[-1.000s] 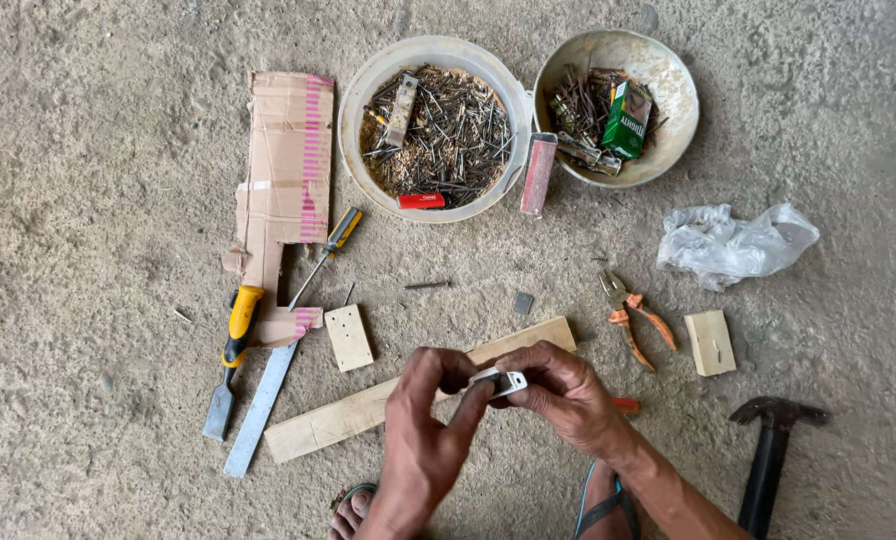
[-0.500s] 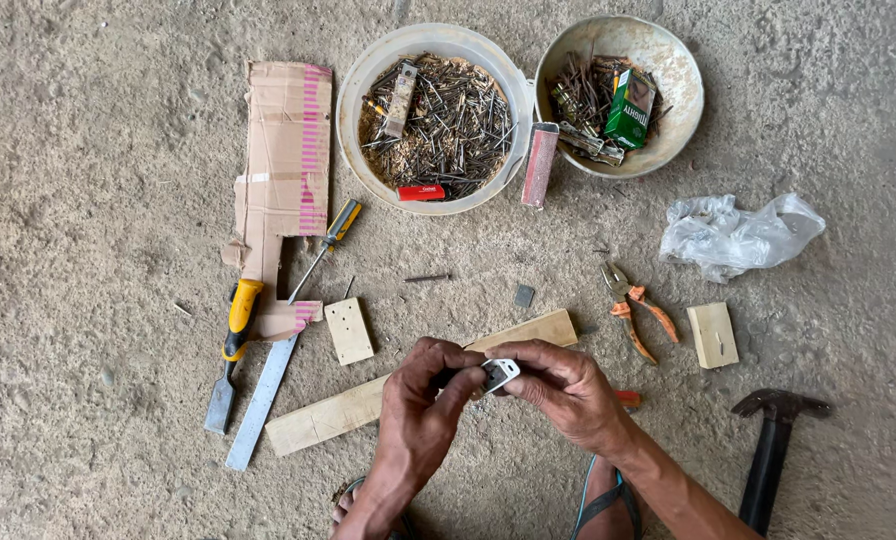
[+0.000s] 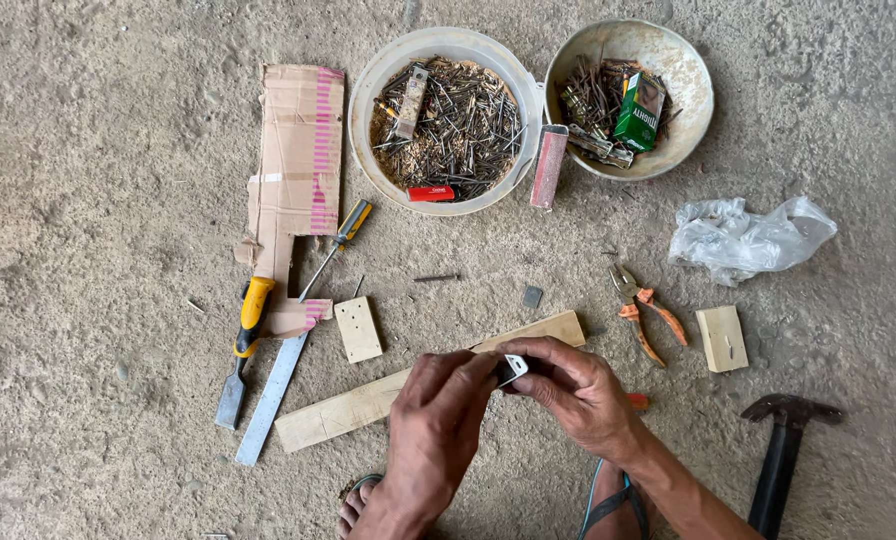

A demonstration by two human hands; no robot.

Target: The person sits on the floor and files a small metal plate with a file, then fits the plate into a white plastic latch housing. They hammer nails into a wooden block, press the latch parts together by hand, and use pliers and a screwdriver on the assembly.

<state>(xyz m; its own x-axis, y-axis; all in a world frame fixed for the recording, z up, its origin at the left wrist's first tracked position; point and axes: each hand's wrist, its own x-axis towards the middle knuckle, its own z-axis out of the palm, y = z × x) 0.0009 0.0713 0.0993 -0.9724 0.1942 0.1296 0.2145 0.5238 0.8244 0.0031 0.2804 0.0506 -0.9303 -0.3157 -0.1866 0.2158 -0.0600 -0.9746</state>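
Both hands meet over the near middle of the concrete floor [image 3: 98, 180], pinching one small white-and-dark object [image 3: 513, 367] between them. Left hand [image 3: 438, 420] grips its left side with curled fingers, right hand [image 3: 578, 390] grips its right side with thumb and fingertips. Object mostly hidden by fingers; only a white corner and a dark edge show, so long axis and pointing direction cannot be told. It sits just above the right part of the wooden strip [image 3: 368, 405].

Wooden strip lies on the floor, long axis running near-left to far-right, right end tilted far. Small wood block [image 3: 358, 328] just beyond it, to the left. Steel ruler [image 3: 273, 395] and yellow-handled chisel [image 3: 245, 345] lie to the left, both slanted. Screwdriver [image 3: 338, 248] with yellow-black handle lies on the edge of the cardboard piece [image 3: 298, 170].

Far side: white bowl [image 3: 368, 95] full of rusty nails, with a red flat item and a metal piece in it. Metal bowl [image 3: 693, 95] to its right holds nails, metal bits and a green box. Reddish bar [image 3: 548, 165] lies between the two bowls.

Right: orange-handled pliers [image 3: 646, 315], second wood block [image 3: 721, 338], crumpled plastic bag [image 3: 748, 235], hammer [image 3: 783, 450] near the right corner. Sandalled feet show at the near edge.
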